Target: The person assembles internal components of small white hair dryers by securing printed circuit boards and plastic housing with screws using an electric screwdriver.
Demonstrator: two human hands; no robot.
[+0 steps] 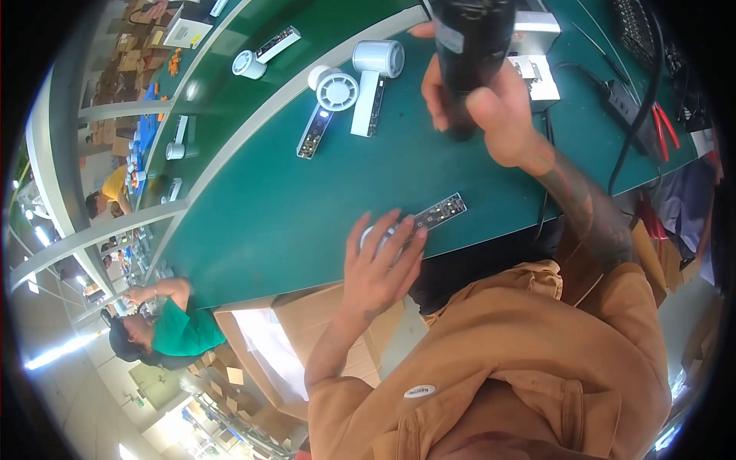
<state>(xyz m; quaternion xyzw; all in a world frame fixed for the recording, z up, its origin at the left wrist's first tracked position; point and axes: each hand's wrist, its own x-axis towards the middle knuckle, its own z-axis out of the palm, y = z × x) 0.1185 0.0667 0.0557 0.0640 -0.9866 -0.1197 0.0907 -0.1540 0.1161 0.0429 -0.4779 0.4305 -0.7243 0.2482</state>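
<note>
My left hand (pixel 381 264) lies over the round white head of a handheld fan (pixel 439 214), fingers curved across it and holding it against the green table. The fan's handle sticks out to the right, its circuit board exposed. Raised above the table, my right hand (pixel 491 107) grips a thick black electric screwdriver (pixel 474 46); the fingers partly wrap its lower end, and its tip cannot be made out. Farther off are two more fans, one with a grille facing up (pixel 337 91) and one lying on its side (pixel 378 60).
The green table (pixel 253 230) borders a conveyor belt (pixel 217 84) carrying more fans. At the right are a white box-like device (pixel 537 80), a black power strip (pixel 630 107), cables and red-handled pliers (pixel 664 130). A cardboard box (pixel 307 322) stands below; a person in green (pixel 180 326) sits at left.
</note>
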